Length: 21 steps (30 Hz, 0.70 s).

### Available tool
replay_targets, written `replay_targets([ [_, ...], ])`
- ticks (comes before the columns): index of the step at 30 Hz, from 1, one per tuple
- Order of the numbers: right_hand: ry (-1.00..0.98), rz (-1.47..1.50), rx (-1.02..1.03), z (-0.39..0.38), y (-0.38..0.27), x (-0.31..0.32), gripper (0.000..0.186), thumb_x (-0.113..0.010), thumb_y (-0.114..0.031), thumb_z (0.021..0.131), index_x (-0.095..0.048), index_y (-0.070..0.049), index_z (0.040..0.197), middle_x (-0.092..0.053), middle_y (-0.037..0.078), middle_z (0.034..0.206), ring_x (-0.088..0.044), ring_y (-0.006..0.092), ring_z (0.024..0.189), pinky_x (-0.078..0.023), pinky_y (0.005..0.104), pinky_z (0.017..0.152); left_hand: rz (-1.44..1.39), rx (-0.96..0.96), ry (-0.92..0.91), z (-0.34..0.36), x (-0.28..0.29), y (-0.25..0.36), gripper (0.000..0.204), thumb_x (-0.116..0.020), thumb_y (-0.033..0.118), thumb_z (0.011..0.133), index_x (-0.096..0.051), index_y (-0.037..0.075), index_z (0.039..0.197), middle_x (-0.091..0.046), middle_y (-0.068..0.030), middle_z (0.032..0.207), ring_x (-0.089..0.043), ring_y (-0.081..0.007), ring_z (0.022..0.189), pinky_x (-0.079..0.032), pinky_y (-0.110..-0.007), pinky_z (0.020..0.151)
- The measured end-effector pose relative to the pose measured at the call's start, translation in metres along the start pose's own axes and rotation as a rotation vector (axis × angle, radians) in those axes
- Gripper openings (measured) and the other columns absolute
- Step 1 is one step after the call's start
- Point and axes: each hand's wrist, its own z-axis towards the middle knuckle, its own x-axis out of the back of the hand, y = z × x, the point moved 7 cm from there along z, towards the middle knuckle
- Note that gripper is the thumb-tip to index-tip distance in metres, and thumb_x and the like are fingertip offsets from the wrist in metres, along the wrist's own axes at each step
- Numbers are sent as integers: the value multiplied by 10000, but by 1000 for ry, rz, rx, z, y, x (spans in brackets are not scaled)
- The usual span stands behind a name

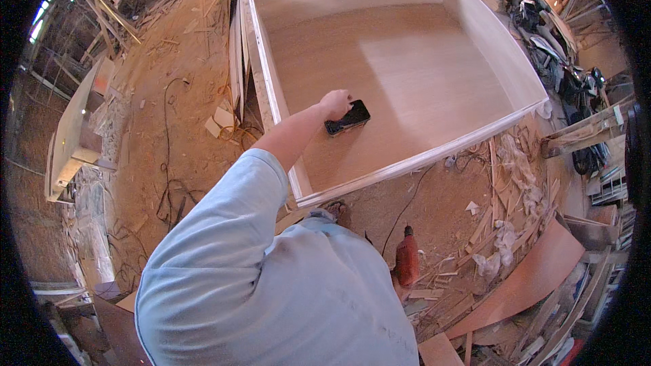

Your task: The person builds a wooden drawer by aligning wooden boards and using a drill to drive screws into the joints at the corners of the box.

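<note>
My left arm stretches over the wooden box [434, 154], a large shallow open frame with pale walls and a brown bottom. At the near left of its inside, my left hand [336, 104] has its fingers closed at the edge of a black smartphone [348, 119]. Whether the phone is lifted or rests on the bottom is hard to tell. Lower down, beside my body, my right hand [399, 289] holds a red power drill [407, 259] with its dark chuck pointing up and away. My shirt hides most of that hand.
Wood scraps and clear plastic wrap [505, 247] litter the floor at the right, near a curved brown sheet [522, 281]. Dark cables [167, 193] trail across the dusty floor at the left. A motorcycle [586, 88] stands beyond the box's right side.
</note>
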Motion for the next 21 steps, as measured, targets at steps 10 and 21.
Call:
replay_targets([
  [10, -43, 11, -4, -50, 24, 11, 639, -806, -286, 771, -569, -26, 1304, -667, 110, 1186, -645, 244, 1084, -499, 398, 958, -937, -187, 4, -139, 121, 148, 174, -597, 176, 1047, -614, 4, 1031, -671, -63, 908, -624, -121, 811, -529, -275, 756],
  [21, -467, 105, 240, -86, 1, -46, 634, -855, -244, 739, -591, -30, 1274, -694, 100, 1138, -661, 234, 1063, -519, 397, 936, -1650, 471, 226, -425, 0, 85, 200, -602, 189, 1043, -610, 14, 1139, -649, -58, 974, -640, -133, 795, -552, -267, 674],
])
